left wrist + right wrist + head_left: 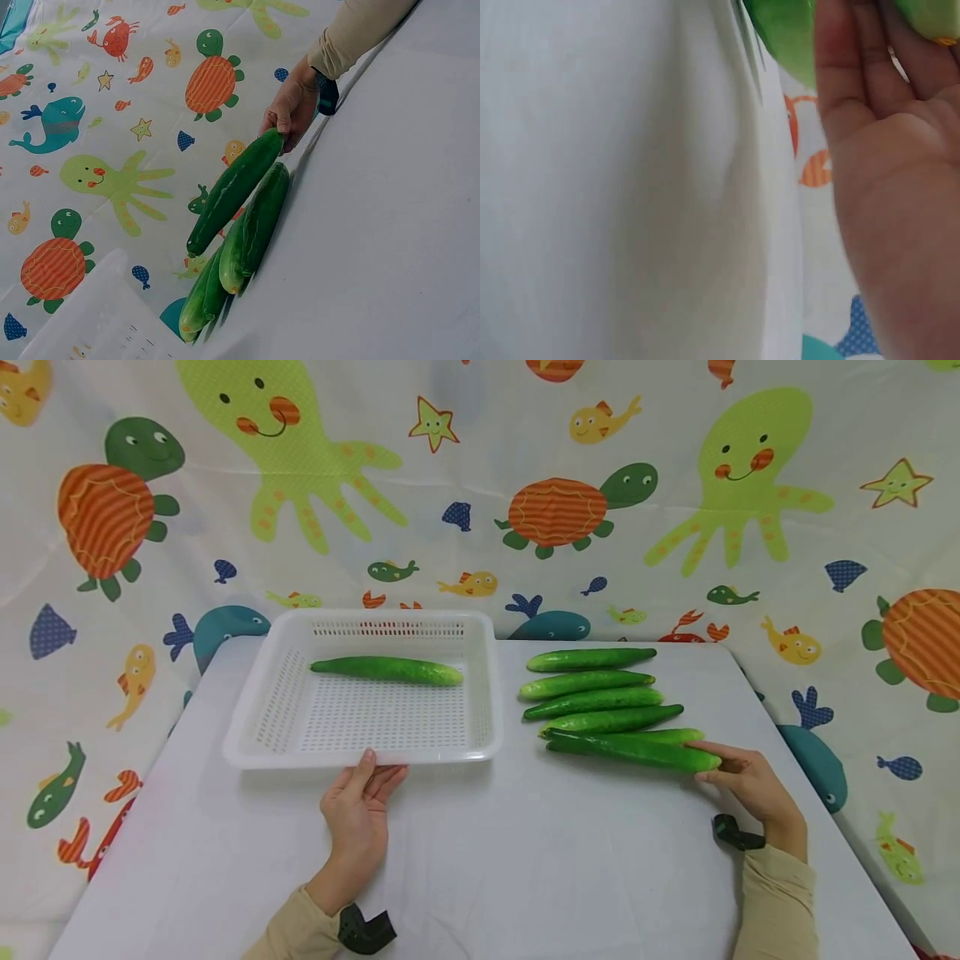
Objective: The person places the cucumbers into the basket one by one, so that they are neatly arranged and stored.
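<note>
My right hand [750, 781] pinches one end of a cucumber [633, 750], which is raised at a slant above the others in the left wrist view. Beneath and behind it, several more cucumbers [611, 720] lie side by side on the table. In the right wrist view the fingers [847, 67] are beside green cucumber ends, mostly cut off by the frame. My left hand [360, 822] holds the near rim of a white plastic basket [360, 760], thumb on top and fingers below. A single cucumber [386, 670] lies inside the basket, toward its far side.
A white cloth covers the table [562, 860]. Behind it hangs a curtain [465, 468] printed with sea animals, close to the table's far edge. Black wrist cameras are strapped over both beige sleeves [780, 893].
</note>
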The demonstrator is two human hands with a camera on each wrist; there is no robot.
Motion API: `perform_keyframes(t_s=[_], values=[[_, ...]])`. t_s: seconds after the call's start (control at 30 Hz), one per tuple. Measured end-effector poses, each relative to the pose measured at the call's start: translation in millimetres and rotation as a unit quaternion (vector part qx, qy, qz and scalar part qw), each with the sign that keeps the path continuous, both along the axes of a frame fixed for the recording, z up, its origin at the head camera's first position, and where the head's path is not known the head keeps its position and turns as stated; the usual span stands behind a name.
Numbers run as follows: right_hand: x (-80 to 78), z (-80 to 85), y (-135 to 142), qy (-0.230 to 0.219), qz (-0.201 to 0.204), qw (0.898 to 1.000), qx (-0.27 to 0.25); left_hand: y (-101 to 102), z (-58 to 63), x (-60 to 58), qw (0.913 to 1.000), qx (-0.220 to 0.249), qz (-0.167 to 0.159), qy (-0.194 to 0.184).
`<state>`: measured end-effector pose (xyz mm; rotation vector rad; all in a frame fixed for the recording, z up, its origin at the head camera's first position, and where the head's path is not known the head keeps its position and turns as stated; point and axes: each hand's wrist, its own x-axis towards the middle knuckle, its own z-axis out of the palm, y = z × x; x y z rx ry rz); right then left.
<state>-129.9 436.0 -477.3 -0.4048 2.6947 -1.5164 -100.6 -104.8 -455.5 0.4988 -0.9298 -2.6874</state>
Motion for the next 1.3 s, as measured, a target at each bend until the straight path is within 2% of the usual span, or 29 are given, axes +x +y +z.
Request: perform_keyframes(t_s=[0.1, 0.43, 0.7, 0.9, 1.3], values=[[-3.0, 1.6, -6, 0.014, -0.008, 1.0, 0.004, 0, -0.7, -0.2, 1.0, -0.003, 0.0, 0.004], [-15.8, 8.2, -23, 0.019, -0.024, 0.999, 0.02, -2, 0.6, 1.1, 0.9998, -0.017, -0.007, 0.011], [-19.8, 43.5, -52, 0.017, -0.029, 0.999, 0.007, -1, 1.1, -0.3, 0.9998, -0.017, -0.006, 0.0], [-28.9, 57.4, -60, 0.011, -0.034, 0.999, -0.019, -2, 0.0, 0.1, 0.9996, -0.026, -0.009, 0.01], [-51.3, 86.4, -81, 0.047, -0.011, 0.997, -0.055, -2, 1.0, 0.1, 0.9998, -0.012, -0.014, 0.008]])
